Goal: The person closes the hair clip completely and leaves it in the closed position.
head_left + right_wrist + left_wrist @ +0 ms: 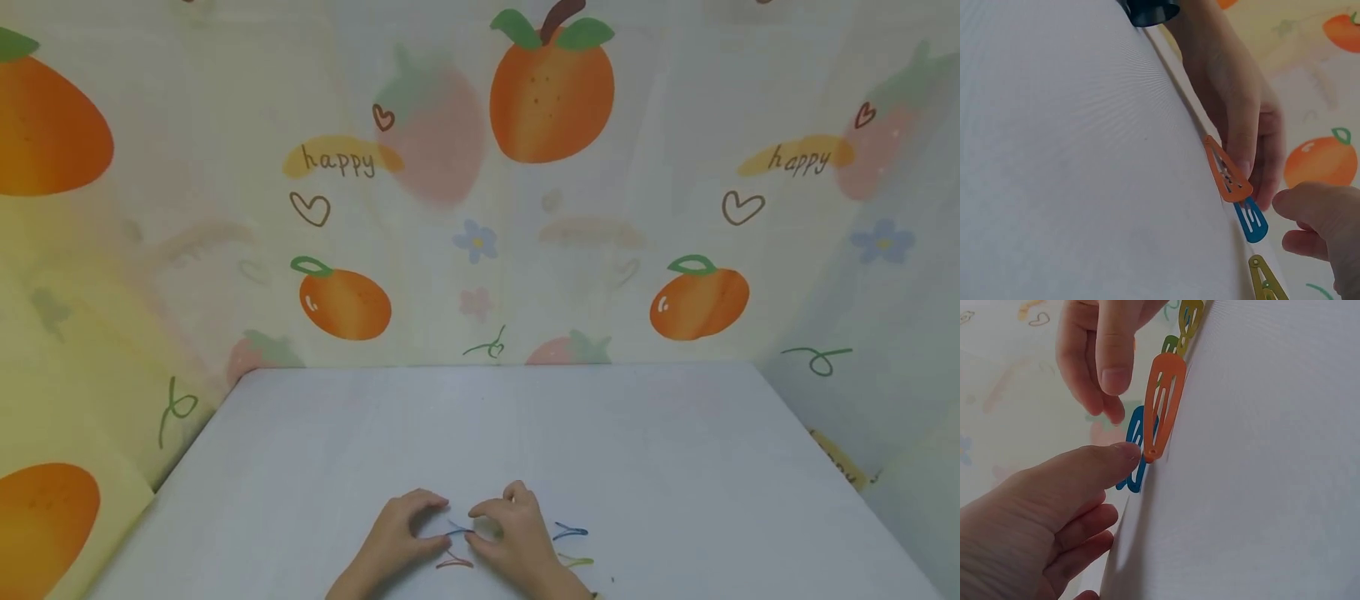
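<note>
Left hand (405,532): spread, thumb at blue clip (1254,224), contact unclear. Right hand (522,532): spread, just beside clip. Orange clip (1174,403) directly in front.

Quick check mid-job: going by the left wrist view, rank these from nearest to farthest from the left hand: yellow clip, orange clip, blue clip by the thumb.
From the left hand:
1. Blue clip: at the thumb tip, partly covered by it.
2. Orange clip: just beyond, overlapping the blue in this view.
3. Yellow clip: farthest, at the picture's top edge.
</note>
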`<state>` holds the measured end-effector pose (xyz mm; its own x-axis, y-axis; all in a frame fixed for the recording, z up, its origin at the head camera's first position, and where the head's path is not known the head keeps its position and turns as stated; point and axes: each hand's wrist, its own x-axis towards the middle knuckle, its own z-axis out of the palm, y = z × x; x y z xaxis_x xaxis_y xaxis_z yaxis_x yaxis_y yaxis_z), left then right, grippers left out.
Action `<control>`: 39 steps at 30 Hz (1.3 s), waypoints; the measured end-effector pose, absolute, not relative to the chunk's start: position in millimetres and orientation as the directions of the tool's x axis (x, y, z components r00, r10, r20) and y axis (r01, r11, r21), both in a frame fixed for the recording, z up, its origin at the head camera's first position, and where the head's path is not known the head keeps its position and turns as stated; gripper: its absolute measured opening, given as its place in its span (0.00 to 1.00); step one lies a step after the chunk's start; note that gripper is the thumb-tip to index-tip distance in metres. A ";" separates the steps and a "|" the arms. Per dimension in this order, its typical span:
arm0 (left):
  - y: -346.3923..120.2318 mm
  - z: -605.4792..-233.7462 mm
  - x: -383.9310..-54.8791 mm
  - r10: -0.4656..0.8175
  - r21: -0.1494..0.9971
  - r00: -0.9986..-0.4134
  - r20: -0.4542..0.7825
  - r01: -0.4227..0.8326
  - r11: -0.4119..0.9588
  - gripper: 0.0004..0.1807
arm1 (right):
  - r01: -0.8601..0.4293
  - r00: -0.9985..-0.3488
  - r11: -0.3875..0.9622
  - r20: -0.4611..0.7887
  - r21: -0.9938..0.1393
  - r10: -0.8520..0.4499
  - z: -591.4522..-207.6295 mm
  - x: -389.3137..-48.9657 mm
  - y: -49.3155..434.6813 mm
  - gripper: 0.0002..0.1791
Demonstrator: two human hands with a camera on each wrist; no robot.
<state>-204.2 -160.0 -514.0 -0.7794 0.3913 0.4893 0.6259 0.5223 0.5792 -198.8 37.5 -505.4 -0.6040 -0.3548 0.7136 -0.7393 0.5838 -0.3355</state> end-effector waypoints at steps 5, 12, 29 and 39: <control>-161.9 -514.7 -207.8 0.398 0.557 -0.780 0.483 0.624 0.548 0.20 | -0.729 -0.608 0.605 0.709 -0.320 -0.357 -505.7 -201.6 37.7 0.12; -157.0 -510.7 -216.1 0.441 0.517 -0.722 0.533 0.690 0.507 0.19 | -0.699 -0.639 0.643 0.678 -0.314 -0.363 -504.6 -204.7 41.2 0.09; -156.9 -518.5 -207.3 0.419 0.587 -0.783 0.460 0.622 0.518 0.20 | -0.701 -0.664 0.626 0.633 -0.342 -0.398 -509.4 -201.1 37.0 0.08; -163.3 -518.7 -206.0 0.396 0.602 -0.791 0.467 0.612 0.513 0.19 | -0.669 -0.702 0.653 0.590 -0.355 -0.399 -508.1 -202.0 28.3 0.09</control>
<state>-206.0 -163.3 -518.7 -0.7906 0.3958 0.4673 0.6123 0.5127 0.6018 -202.0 28.3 -508.1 -0.7023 -0.3988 0.5897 -0.6689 0.6532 -0.3549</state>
